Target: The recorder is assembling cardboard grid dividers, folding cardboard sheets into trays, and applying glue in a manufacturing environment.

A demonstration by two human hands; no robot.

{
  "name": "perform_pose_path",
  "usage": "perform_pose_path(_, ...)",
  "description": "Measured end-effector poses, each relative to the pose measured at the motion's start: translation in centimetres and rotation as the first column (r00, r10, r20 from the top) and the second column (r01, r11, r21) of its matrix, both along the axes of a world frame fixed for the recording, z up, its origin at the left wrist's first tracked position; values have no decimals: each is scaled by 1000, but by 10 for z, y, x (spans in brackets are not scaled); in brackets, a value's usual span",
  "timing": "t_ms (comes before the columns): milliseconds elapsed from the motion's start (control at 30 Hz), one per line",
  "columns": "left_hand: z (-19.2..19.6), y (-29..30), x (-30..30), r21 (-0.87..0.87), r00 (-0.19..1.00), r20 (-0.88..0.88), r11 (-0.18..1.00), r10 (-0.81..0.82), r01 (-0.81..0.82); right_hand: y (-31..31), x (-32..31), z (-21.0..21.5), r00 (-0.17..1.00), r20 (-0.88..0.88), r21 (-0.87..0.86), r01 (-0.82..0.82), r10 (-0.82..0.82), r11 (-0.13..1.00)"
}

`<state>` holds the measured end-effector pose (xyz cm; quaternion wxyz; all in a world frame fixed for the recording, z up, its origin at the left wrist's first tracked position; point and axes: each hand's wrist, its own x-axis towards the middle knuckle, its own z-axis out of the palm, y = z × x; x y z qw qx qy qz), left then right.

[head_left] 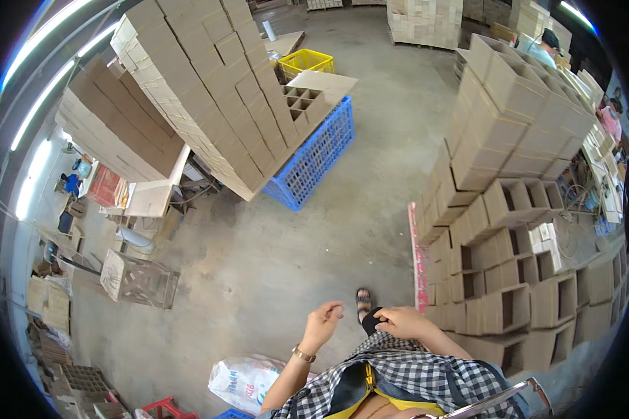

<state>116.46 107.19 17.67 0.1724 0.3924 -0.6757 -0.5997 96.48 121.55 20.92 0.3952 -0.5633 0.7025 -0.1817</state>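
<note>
My left hand [324, 322] is raised over the concrete floor, fingers curled in, and nothing shows in it. A watch [304, 354] circles that wrist. My right hand [402, 322] hovers in front of my checked garment [426, 370], its fingers bent together. Below its fingertips is a dark trouser leg [372, 321]; whether the fingers hold anything is hidden. A sandalled foot [363, 302] steps forward between the hands. Right of my right hand, open cardboard boxes [507, 307] stand stacked in rows.
A tall carton stack [210, 77] stands on a board over a blue plastic crate [314, 157]. A yellow crate [306, 61] lies beyond. At left is a wooden stool [140, 278]; a white sack [244, 380] lies beside my left arm. Two people work at far right.
</note>
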Motion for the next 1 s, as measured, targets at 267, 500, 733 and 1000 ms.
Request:
perform_pose_path(267, -16, -205, -103, -28, 971, 217, 994, -97, 105, -209, -115, -37, 996, 18, -90, -80, 82, 993)
perform_pose_path(500, -43, -366, -205, 277, 981, 177, 960, -84, 32, -380, -239, -17, 999, -35, -175, 1, -7, 984)
perform_pose_path(733, -71, -539, -350, 438, 998, 9, 897, 58, -56, -586, -374, -31, 980, 193, -259, 9, 42, 966)
perform_pose_path(1000, -95, -738, -561, 492, 950, -41, 834, 309, -250, -816, -516, -52, 995, 75, -299, -37, 62, 953)
